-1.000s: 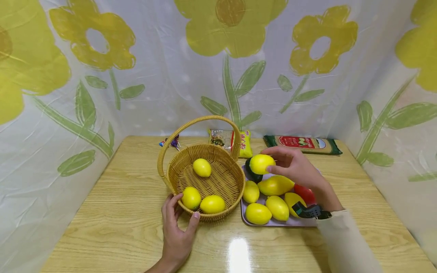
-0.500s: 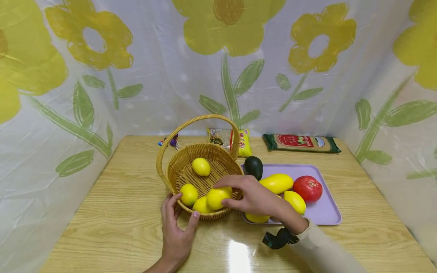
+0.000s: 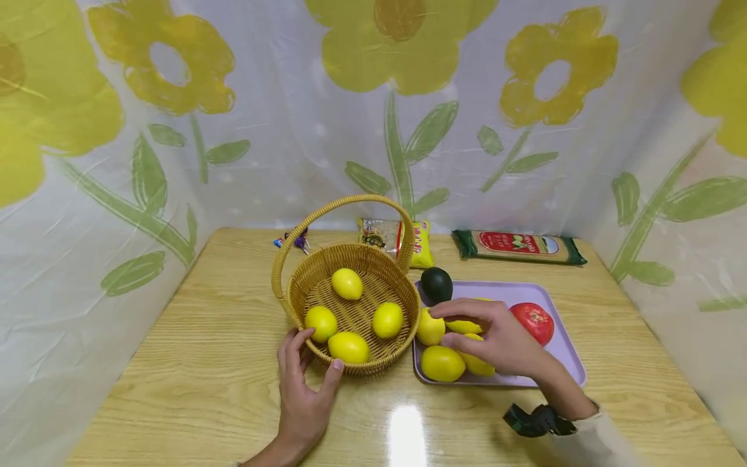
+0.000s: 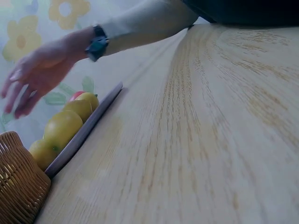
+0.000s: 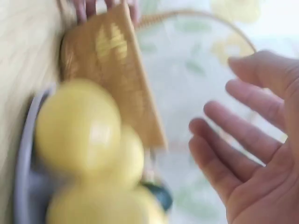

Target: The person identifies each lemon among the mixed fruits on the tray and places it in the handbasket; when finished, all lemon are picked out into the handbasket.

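My left hand (image 3: 305, 402) holds the wicker basket (image 3: 280, 279) at its front left rim, thumb and fingers spread along the edge. Several lemons lie in the basket, among them one lemon (image 3: 388, 320) at the right and another lemon (image 3: 348, 348) near the front. Over the purple tray (image 3: 563, 353) hovers my right hand (image 3: 493, 340), empty, its fingers loosely extended. Beneath and beside it on the tray are a lemon (image 3: 442, 364), a second lemon (image 3: 430, 329) and other yellow fruit partly hidden by the hand. In the right wrist view, the open palm (image 5: 261, 191) holds nothing.
A dark green avocado-like fruit (image 3: 436, 285) sits at the tray's back left corner, and a red pomegranate (image 3: 532, 323) at its right. Behind stand a yellow food packet (image 3: 421, 245), a green-ended noodle packet (image 3: 519, 248) and small wrapped candies (image 3: 299, 240). The basket's tall handle (image 3: 350, 200) arches up.
My right hand carried a lemon from above the tray into the basket and let it go at the right side. It has moved back over the tray, empty. My left hand stays on the rim.
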The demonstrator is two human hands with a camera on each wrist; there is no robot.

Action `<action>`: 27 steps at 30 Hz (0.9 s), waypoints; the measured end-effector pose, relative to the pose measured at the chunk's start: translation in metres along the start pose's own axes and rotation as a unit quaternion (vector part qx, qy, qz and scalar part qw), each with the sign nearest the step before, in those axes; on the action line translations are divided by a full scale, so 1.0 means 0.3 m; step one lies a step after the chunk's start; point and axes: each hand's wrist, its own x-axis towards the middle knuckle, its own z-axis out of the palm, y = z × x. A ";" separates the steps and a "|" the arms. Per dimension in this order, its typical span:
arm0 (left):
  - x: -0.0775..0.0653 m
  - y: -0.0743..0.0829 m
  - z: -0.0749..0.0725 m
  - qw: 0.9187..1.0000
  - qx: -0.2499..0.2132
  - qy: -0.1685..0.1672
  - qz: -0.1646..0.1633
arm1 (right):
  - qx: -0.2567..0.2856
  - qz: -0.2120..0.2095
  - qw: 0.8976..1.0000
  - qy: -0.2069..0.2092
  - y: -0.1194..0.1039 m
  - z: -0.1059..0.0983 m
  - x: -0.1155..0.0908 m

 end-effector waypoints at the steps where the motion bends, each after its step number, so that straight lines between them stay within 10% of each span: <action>1: 0.000 0.001 0.000 1.000 0.000 0.000 -0.002 | 0.013 0.011 1.000 0.011 0.017 -0.023 -0.036; 12: -0.003 0.005 0.002 1.000 0.004 0.000 0.003 | -0.026 0.082 0.987 0.133 0.133 -0.135 -0.368; 27: -0.001 0.006 0.002 1.000 0.008 0.000 -0.002 | -0.247 0.083 0.952 0.160 0.151 -0.032 -0.319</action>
